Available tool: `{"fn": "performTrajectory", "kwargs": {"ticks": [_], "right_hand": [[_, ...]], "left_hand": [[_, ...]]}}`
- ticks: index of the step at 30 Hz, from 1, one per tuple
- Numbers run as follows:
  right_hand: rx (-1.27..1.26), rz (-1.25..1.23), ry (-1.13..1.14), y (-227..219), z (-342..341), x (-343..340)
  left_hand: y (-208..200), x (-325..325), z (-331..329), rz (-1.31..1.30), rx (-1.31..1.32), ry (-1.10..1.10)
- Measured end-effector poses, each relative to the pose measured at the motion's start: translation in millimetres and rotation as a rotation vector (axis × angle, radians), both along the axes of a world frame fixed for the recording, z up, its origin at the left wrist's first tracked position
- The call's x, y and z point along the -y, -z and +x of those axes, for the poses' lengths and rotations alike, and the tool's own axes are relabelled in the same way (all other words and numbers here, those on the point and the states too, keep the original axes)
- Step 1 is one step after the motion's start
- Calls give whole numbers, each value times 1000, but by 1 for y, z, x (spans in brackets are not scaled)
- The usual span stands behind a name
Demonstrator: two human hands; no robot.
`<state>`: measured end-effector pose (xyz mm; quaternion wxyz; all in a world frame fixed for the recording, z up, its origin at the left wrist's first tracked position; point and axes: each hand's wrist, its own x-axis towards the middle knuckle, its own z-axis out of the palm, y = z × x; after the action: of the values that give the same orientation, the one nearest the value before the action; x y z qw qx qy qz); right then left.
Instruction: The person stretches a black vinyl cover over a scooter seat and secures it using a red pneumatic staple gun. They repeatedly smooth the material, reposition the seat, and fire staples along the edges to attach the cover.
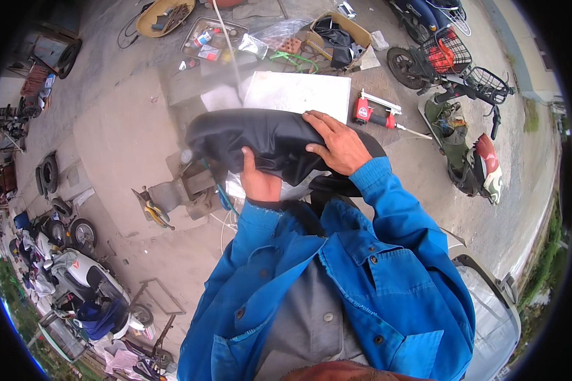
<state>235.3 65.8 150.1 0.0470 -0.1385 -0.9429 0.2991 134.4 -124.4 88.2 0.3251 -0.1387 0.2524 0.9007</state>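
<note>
A black motorcycle seat with a smooth vinyl cover (pixel 257 130) lies crosswise in front of me, its cover wrinkled near the middle. My left hand (pixel 260 184) grips the near side of this cover, thumb up on the vinyl and the other fingers hidden under it. Flat on the seat's top, toward the right, rests my right hand (pixel 342 147), its fingers stretched toward the far edge and the thumb apart. A red staple gun (pixel 363 112) with a hose lies just beyond the right end, beside a white board (pixel 302 92).
At the far side stand a metal tray (pixel 187 47) of small items and a cardboard box (pixel 362 32) with black material. A metal stand (pixel 171 197) with yellow-handled pliers (pixel 156 214) is left of the seat. Scooters (pixel 95 279) are parked left, bicycles with baskets (pixel 448 51) right.
</note>
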Motion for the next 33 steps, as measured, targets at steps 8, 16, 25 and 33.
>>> {"fn": "performTrajectory", "kwargs": {"ticks": [8, 16, 25, 33], "right_hand": [[13, 3, 18, 11, -17, -34], [117, -58, 62, 21, -31, -64], [136, -68, 76, 33, -36, -85], [164, 184, -46, 12, -51, -57]], "left_hand": [[4, -42, -12, -12, -79, -26], [23, -66, -26, 52, 37, -23], [31, -91, -43, -36, 69, -133], [17, -88, -35, -196, 46, -186]]}}
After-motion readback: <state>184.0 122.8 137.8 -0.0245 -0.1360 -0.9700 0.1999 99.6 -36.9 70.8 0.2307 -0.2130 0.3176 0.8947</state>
